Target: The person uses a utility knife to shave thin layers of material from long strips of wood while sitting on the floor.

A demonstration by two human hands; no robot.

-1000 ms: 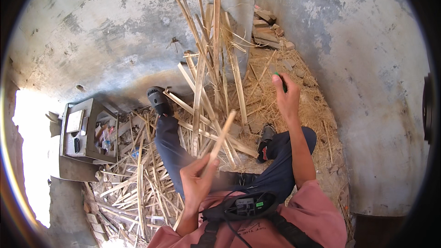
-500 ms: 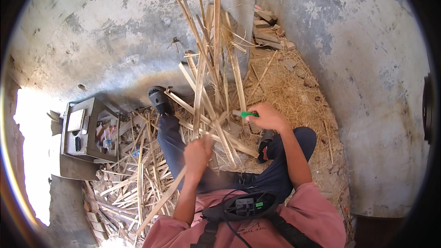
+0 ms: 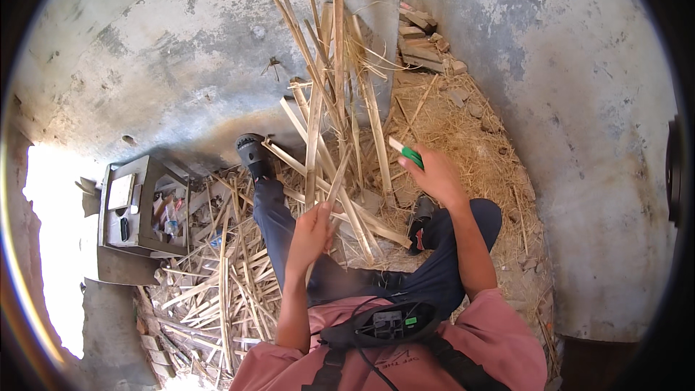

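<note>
My left hand [image 3: 311, 235] is closed around a split bamboo strip [image 3: 338, 177], whose upper part slants up and to the right among the standing strips. In my right hand [image 3: 440, 178] is a knife with a green handle [image 3: 413, 156], gripped with its pale blade [image 3: 396, 145] pointing up and left. The blade is apart from the strip. Several long bamboo strips [image 3: 315, 134] lean against the wall just beyond my hands, some with frayed fibres. My legs are spread on either side of their lower ends.
A pile of split strips [image 3: 224, 289] covers the floor at left. Beside it stands a grey box-like cabinet [image 3: 148, 206] with small items in it. Straw-like shavings [image 3: 449, 137] lie at right, and bricks [image 3: 421, 47] are stacked in the corner between the walls.
The strip in my left hand slanted down and left; now it points up and right. My right hand has moved right and slightly up, turning the blade upward.
</note>
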